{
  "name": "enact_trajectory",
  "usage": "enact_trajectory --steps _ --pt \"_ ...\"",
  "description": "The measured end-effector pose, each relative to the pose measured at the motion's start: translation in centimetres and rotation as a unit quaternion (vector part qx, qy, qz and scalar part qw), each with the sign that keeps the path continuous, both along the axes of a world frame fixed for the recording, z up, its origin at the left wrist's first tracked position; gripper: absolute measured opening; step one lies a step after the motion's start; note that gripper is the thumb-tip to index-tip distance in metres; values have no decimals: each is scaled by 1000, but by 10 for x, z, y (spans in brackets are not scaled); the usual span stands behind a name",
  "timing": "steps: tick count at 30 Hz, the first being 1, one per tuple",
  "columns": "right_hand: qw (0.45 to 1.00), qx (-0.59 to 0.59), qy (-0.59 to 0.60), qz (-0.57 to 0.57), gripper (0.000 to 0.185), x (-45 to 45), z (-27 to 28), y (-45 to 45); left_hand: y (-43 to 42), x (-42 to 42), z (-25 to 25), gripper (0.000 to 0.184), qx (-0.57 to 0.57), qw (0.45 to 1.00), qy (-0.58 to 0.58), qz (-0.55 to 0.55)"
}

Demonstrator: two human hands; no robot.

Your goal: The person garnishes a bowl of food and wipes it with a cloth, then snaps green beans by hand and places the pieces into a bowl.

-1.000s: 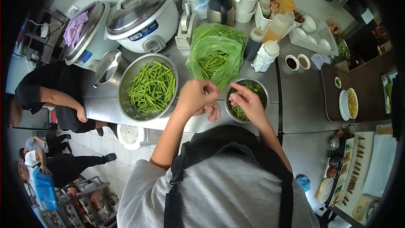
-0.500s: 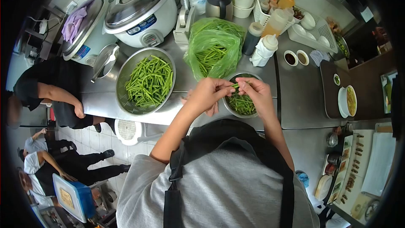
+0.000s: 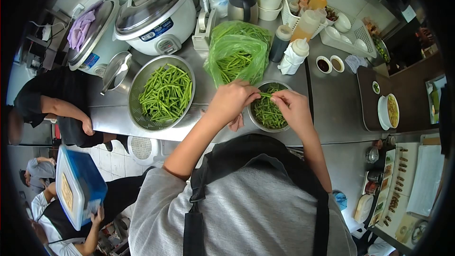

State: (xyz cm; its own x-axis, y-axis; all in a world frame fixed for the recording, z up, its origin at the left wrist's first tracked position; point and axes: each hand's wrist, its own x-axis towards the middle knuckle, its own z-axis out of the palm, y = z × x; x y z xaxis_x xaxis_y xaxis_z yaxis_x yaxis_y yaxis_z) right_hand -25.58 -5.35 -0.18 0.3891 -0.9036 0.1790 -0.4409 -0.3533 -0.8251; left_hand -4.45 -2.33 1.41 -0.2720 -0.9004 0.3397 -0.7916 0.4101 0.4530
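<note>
Lower center: left hand (image 3: 234,99) and right hand (image 3: 291,106), fingers pinched on green bean (image 3: 266,95) at center, above small bowl (image 3: 269,113). Beyond: green bag (image 3: 238,50), upper center. Colander (image 3: 161,94) of cut beans, center left.

The left hand (image 3: 254,96) and right hand (image 3: 277,98) pinched a green bean (image 3: 266,95) above the small metal bowl (image 3: 269,113). On the worktop (image 3: 208,128), a colander (image 3: 161,93) of cut beans stood to the left, a green plastic bag (image 3: 238,52) beyond.
</note>
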Motion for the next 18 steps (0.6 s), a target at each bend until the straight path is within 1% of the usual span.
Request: enact_trajectory --steps 3,4,6,10,12,14,16,18 --pt "978 154 -141 24 17 -5 -22 -9 4 -1 -8 20 20 999 35 9" --pt "967 176 -181 20 18 -4 -26 -8 6 -1 -10 20 30 998 49 11" --pt "941 218 -259 11 20 -1 -31 -4 6 -1 -12 19 90 988 123 9" --pt "880 301 -367 18 24 2 -41 -1 9 -4 -16 19 195 942 274 6" --pt "842 334 -422 28 25 5 -41 2 12 -4 -3 21 292 904 310 33" --pt "797 366 -477 55 26 5 -43 0 16 -4 2 22 355 874 330 44" --pt "743 392 -537 78 26 5 -41 -4 17 -3 -1 23 384 859 336 39" --pt "678 410 -602 95 26 0 -35 -8 15 -2 -24 24 318 870 377 6"
